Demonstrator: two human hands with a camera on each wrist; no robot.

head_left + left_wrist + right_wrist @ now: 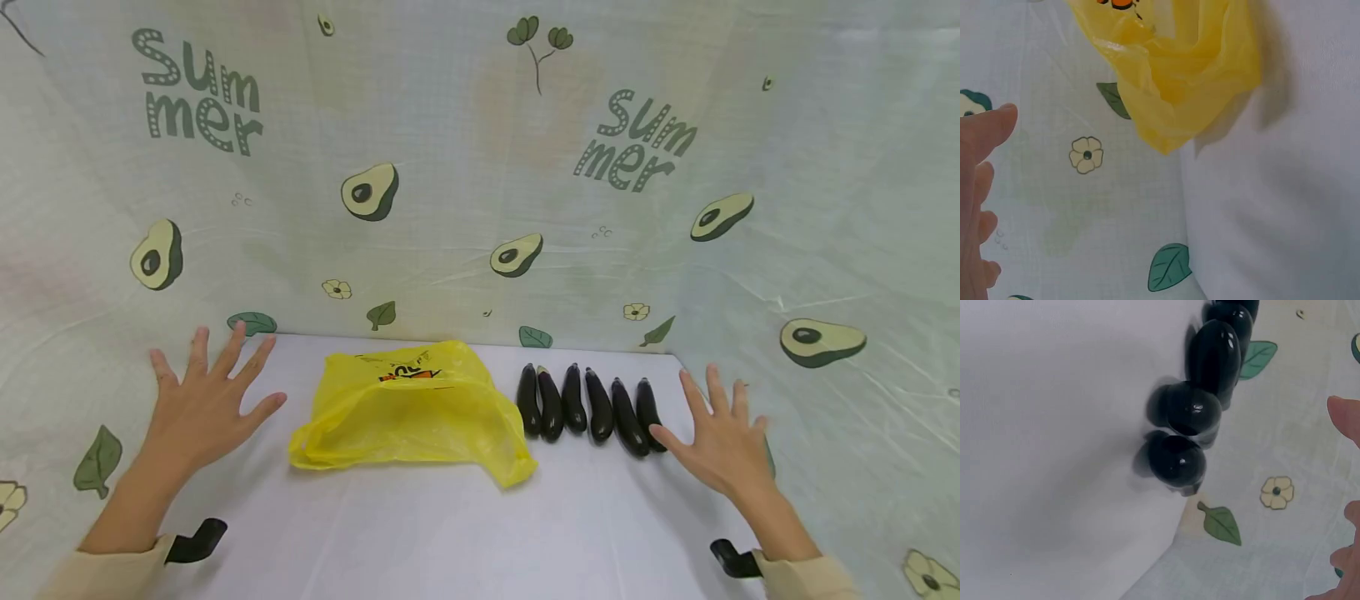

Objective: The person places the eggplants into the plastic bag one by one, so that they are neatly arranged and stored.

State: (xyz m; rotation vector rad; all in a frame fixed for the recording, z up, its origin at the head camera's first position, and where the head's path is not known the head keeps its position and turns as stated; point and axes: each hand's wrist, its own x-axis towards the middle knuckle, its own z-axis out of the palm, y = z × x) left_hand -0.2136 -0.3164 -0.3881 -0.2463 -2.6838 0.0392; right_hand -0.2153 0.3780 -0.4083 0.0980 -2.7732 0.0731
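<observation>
A yellow plastic bag (405,417) with dark and orange print lies on the white table, its wide side toward me. To its right, several dark eggplants (601,407) lie side by side in a row. My left hand (206,408), fingers spread, is held up left of the bag and touches nothing. On the other side, my right hand (722,446) is spread too, nearest the rightmost eggplant, whose lower end it appears to overlap in the head view. The bag (1179,81) also shows in the left wrist view, and the eggplants (1177,461) in the right wrist view.
A pale cloth (435,125) printed with avocados, leaves and lettering hangs behind and at both sides of the white table (420,533). Black wrist-worn pieces (197,542) stick out from both sleeves.
</observation>
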